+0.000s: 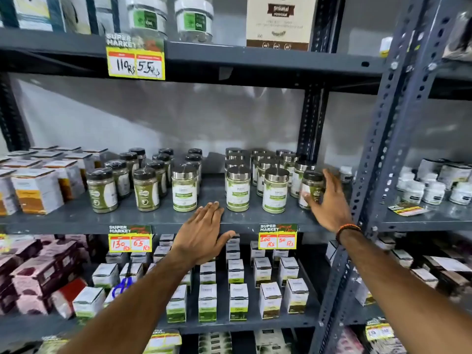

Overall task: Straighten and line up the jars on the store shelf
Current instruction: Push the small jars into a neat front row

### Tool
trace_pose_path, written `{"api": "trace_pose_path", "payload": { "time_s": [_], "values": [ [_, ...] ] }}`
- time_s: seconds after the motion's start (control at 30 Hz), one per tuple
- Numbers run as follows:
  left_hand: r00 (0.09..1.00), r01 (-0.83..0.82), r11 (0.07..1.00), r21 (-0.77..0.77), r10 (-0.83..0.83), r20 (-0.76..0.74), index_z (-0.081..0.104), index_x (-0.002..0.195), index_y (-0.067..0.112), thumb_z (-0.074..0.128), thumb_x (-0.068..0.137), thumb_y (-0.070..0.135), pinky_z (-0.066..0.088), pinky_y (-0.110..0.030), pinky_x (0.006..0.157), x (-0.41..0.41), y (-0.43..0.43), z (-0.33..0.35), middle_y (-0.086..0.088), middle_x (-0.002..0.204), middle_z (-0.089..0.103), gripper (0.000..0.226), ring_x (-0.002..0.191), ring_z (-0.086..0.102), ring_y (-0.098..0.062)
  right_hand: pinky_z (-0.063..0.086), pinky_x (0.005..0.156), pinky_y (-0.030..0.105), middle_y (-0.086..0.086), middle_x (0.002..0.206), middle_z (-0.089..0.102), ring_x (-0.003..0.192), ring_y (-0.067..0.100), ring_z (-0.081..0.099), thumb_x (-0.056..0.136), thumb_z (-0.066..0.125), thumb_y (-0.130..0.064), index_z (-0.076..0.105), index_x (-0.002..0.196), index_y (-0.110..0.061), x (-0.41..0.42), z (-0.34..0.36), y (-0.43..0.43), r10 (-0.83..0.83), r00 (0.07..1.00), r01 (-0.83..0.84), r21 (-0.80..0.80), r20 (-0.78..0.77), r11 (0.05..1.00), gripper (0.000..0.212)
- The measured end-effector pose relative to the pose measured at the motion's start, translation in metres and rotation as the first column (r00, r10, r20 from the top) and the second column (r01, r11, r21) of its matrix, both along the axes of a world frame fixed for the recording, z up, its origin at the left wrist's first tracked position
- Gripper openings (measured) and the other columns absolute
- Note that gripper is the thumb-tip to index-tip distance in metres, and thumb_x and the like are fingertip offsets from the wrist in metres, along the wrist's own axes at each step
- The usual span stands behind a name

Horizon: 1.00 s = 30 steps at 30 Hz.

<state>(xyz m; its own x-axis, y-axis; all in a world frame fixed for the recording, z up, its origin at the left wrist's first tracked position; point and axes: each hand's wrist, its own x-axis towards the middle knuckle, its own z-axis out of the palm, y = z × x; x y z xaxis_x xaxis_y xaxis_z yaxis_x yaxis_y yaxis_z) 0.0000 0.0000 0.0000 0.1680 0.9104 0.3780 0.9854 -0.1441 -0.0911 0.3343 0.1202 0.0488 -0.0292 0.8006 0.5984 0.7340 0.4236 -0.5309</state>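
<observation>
On the middle grey shelf (76,215) stand rows of jars. Black-lidded jars of green powder (102,190) fill the left half. Silver-lidded jars with green-and-white labels (238,191) fill the right half, and one of them (184,191) stands among the black-lidded rows. My right hand (329,200) wraps around a black-lidded jar (312,186) at the right end of the front row, among the silver-lidded ones. My left hand (204,233) lies flat and open on the shelf's front edge, just before the gap between two silver-lidded jars.
Orange-and-white boxes (35,190) stand at the shelf's left end. A perforated steel upright (378,149) rises right of my right hand. Price tags (278,237) hang from the shelf edge. White boxes (238,300) fill the shelf below, and white tubs (431,192) fill the neighbouring rack.
</observation>
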Motion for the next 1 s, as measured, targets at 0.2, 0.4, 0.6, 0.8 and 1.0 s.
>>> {"api": "trace_pose_path", "payload": {
  "time_s": [0.2, 0.4, 0.6, 0.8, 1.0],
  "values": [
    [0.999, -0.041, 0.996, 0.083, 0.041, -0.005, 0.035, 0.154, 0.008, 0.016, 0.104, 0.056, 0.025, -0.042, 0.124, -0.001, 0.008, -0.008, -0.014, 0.161, 0.040, 0.072, 0.148, 0.036, -0.028, 0.045, 0.109, 0.046, 0.010, 0.143, 0.062, 0.122, 0.032, 0.065, 0.093, 0.075, -0.030, 0.013, 0.161, -0.033, -0.001, -0.007, 0.003, 0.037, 0.989, -0.051, -0.094, -0.141, 0.994, 0.092],
    [0.997, -0.067, 0.992, 0.104, 0.070, -0.018, 0.038, 0.152, 0.008, 0.018, 0.105, 0.053, 0.029, -0.043, 0.122, 0.001, 0.008, -0.010, -0.014, 0.157, 0.045, 0.068, 0.145, 0.041, -0.027, 0.053, 0.103, 0.046, 0.008, 0.132, 0.069, 0.111, 0.029, 0.071, 0.089, 0.079, -0.032, 0.021, 0.156, -0.035, 0.002, -0.010, 0.003, 0.018, 0.977, -0.023, -0.023, -0.214, 0.999, 0.089],
    [0.998, -0.055, 0.997, 0.045, 0.054, 0.026, 0.034, 0.154, 0.008, 0.015, 0.103, 0.054, 0.023, -0.042, 0.124, 0.004, 0.000, 0.000, -0.014, 0.161, 0.039, 0.071, 0.149, 0.034, -0.026, 0.056, 0.098, 0.050, 0.010, 0.134, 0.067, 0.111, 0.022, 0.068, 0.086, 0.082, -0.032, 0.026, 0.155, -0.032, -0.001, -0.003, -0.022, 0.074, 0.963, -0.053, 0.089, -0.261, 0.995, 0.089],
    [0.997, 0.006, 0.996, 0.090, -0.012, 0.071, 0.033, 0.153, 0.010, 0.030, 0.106, 0.049, 0.019, -0.040, 0.125, -0.004, -0.038, 0.021, -0.014, 0.163, 0.035, 0.061, 0.150, 0.030, -0.027, 0.057, 0.087, 0.029, -0.008, 0.119, 0.066, 0.093, 0.001, 0.068, 0.083, 0.084, -0.040, 0.031, 0.153, -0.037, -0.036, 0.024, -0.081, 0.194, 0.941, -0.156, 0.153, -0.276, 0.976, 0.088],
    [0.996, -0.087, 0.974, 0.210, 0.079, 0.045, 0.031, 0.157, 0.008, 0.030, 0.106, 0.049, 0.012, -0.036, 0.123, -0.067, -0.093, 0.048, -0.014, 0.163, 0.036, 0.065, 0.151, 0.030, -0.026, 0.054, 0.082, 0.026, -0.010, 0.118, 0.062, 0.087, 0.015, 0.067, 0.081, 0.085, -0.040, 0.038, 0.153, -0.026, -0.131, 0.038, -0.122, 0.351, 0.920, -0.313, 0.211, -0.175, 0.926, 0.086]
  ]
}}
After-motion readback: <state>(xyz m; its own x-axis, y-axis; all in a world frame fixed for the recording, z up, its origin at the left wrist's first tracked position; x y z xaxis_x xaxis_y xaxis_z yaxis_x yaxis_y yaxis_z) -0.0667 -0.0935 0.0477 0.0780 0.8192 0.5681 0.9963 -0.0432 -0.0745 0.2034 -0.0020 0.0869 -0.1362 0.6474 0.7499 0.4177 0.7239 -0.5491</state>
